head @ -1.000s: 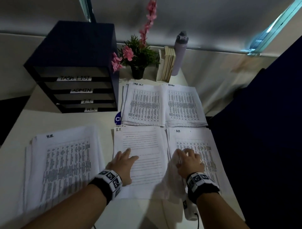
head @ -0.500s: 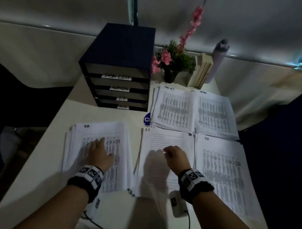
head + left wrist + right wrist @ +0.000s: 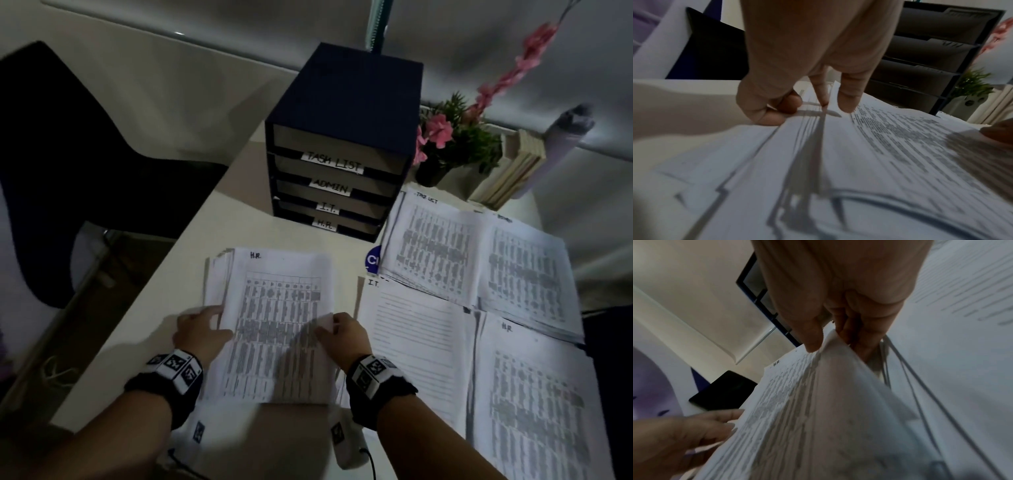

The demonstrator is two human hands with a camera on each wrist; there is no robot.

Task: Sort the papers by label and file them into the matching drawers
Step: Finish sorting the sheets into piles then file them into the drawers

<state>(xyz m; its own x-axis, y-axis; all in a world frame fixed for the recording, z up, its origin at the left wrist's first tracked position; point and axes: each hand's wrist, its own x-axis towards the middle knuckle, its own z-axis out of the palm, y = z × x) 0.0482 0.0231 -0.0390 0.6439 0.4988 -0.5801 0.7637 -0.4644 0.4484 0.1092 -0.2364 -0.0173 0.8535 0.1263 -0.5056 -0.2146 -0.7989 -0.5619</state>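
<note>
Desk (image 3: pixel 239 192): pale top carrying everything, with sorted piles spread over its right half and the unsorted stack at front left.
Drawer unit (image 3: pixel 346 113): dark blue, four drawers tagged top to bottom TASK LIST, ADMIN, I.T., H.R.; all look closed, standing just behind the stack.
Sorted piles: TASK LIST pile (image 3: pixel 435 246) and the pile beside it at the back, I.T. pile (image 3: pixel 418 342) and H.R. pile (image 3: pixel 527 394) in front, edges touching or overlapping.
Unsorted stack (image 3: pixel 274 325): loose sheets, fanned unevenly along the left edge, top sheet marked H.R. (image 3: pixel 255 255).
Top sheet, handling: light and floppy, I'd judge; it bows already at the right edge, so it will sag if held by one corner and may drag the sheet beneath along.
Left hand (image 3: pixel 202 330): at the stack's left edge, thumb on top, fingers curled in among the fanned sheets, pinning them.
Right hand (image 3: pixel 342 334): thumb and fingers pinching the top sheet's raised right edge (image 3: pixel 830 340), clamped on paper.
Best hold: that right edge, about mid-length, with the left keeping the rest down; a pinch near a long edge's middle should keep it from folding.
H.R. drawer (image 3: pixel 325 224): the bottom one, where these end up.
</note>
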